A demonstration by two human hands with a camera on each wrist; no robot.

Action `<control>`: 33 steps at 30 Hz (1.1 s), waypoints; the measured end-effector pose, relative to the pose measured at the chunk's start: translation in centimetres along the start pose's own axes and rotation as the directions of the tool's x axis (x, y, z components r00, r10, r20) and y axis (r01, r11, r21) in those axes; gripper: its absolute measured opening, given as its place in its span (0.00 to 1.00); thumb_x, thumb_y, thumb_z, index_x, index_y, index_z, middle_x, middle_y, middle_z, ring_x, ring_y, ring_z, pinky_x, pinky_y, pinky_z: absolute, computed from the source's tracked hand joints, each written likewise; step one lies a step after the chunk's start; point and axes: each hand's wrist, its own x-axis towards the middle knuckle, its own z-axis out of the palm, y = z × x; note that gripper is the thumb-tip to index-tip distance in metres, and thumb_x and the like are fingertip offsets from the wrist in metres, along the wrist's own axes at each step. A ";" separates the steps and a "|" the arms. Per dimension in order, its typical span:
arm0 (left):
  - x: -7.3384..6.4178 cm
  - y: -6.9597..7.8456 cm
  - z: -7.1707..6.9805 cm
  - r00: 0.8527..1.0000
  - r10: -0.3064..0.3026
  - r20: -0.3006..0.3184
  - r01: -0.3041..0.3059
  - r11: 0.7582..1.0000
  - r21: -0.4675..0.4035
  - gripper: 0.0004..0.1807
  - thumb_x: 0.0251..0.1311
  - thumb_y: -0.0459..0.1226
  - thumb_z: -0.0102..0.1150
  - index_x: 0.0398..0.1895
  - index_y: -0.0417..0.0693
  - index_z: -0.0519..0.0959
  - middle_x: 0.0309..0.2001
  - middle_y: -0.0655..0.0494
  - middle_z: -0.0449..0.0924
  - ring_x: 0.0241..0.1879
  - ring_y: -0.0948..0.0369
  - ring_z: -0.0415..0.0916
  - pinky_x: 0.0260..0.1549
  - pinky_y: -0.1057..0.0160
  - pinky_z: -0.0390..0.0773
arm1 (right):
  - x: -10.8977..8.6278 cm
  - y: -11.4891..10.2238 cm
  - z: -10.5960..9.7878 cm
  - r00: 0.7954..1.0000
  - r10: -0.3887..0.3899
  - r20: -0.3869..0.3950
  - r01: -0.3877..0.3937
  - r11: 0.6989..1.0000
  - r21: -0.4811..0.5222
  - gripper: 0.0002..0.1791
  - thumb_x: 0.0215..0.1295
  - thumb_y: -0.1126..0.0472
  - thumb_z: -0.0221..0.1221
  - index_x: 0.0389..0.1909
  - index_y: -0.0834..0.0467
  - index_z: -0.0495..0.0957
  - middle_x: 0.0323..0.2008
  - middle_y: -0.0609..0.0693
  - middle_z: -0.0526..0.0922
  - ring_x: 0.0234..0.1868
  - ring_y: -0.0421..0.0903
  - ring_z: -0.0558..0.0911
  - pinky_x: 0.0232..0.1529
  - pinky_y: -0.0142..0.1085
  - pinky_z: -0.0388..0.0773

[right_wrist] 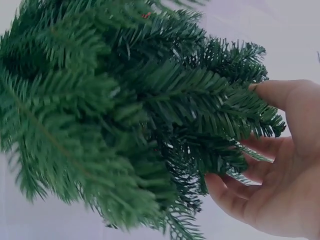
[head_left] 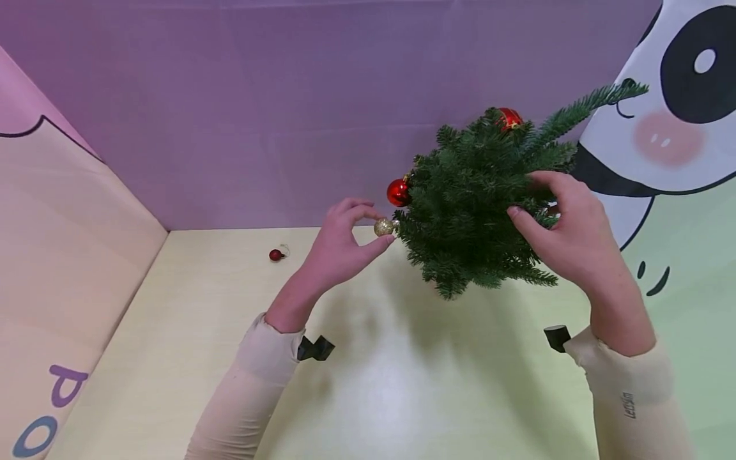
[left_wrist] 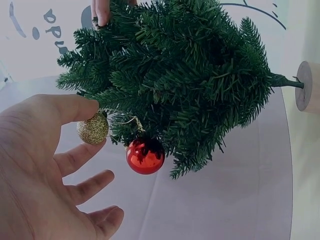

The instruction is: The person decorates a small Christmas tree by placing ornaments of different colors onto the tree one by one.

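Observation:
A small artificial Christmas tree [head_left: 468, 198] stands on a pale wooden base [left_wrist: 306, 87], which shows in the left wrist view. My left hand [head_left: 344, 246] pinches a gold glitter bauble [left_wrist: 92, 129] between thumb and fingertips, right at the tree's left branch tips. The remaining left fingers are spread. A shiny red bauble [left_wrist: 145, 156] hangs beside it from a gold loop. On the tree's other side, my right hand [head_left: 575, 230] holds outer branches loosely between thumb and fingers; needles partly cover those fingers in the right wrist view.
A striped red bauble [head_left: 509, 119] sits high on the tree's far side. One small dark red bauble [head_left: 276, 255] lies on the pale table [head_left: 368, 396], left of my left hand. A purple wall panel [head_left: 230, 115] stands behind, with a printed cartoon panel [head_left: 684, 268] at right.

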 end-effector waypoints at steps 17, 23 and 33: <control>0.7 0.9 0.5 0.999 0.040 -0.015 -0.040 0.999 -0.015 0.17 0.57 0.44 0.68 0.49 0.50 0.81 0.61 0.54 0.70 0.65 0.51 0.57 0.58 0.47 0.64 | -1.0 -2.1 0.8 0.855 -0.357 -0.376 0.297 0.932 -0.209 0.16 0.59 0.60 0.63 0.44 0.65 0.82 0.42 0.61 0.80 0.48 0.61 0.74 0.49 0.52 0.68; 0.9 1.0 0.7 0.998 0.066 -0.020 -0.066 0.998 -0.016 0.18 0.57 0.45 0.68 0.48 0.50 0.81 0.60 0.54 0.70 0.65 0.51 0.58 0.59 0.47 0.63 | -1.2 -3.5 2.2 0.792 -0.514 -0.329 0.470 0.858 -0.208 0.18 0.64 0.54 0.56 0.39 0.66 0.82 0.38 0.60 0.81 0.44 0.60 0.75 0.48 0.49 0.69; 1.4 1.9 0.5 0.994 0.107 -0.027 -0.107 0.994 0.002 0.17 0.58 0.46 0.67 0.47 0.49 0.81 0.58 0.54 0.71 0.62 0.53 0.61 0.58 0.48 0.63 | -1.7 -4.9 4.5 0.793 -0.579 -0.191 0.555 0.815 -0.169 0.13 0.52 0.63 0.69 0.39 0.63 0.83 0.38 0.55 0.84 0.43 0.56 0.78 0.44 0.48 0.76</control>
